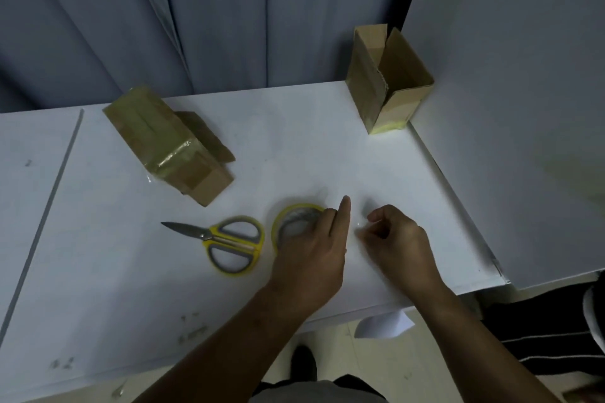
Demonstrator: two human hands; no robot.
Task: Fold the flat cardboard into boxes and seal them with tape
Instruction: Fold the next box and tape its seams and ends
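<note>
A roll of clear tape with a yellow core lies flat on the white table. My left hand holds the roll from the right, index finger pointing up and away. My right hand, just right of it, pinches what looks like the clear tape end, stretched between the two hands. A taped cardboard box lies on its side at the left with one flap open. A second cardboard box stands upright and open-topped at the table's far right corner.
Yellow-handled scissors lie shut just left of the tape roll, blades pointing left. Grey curtains hang behind the table and a white panel rises on the right. A scrap of white paper lies on the floor below the table's edge.
</note>
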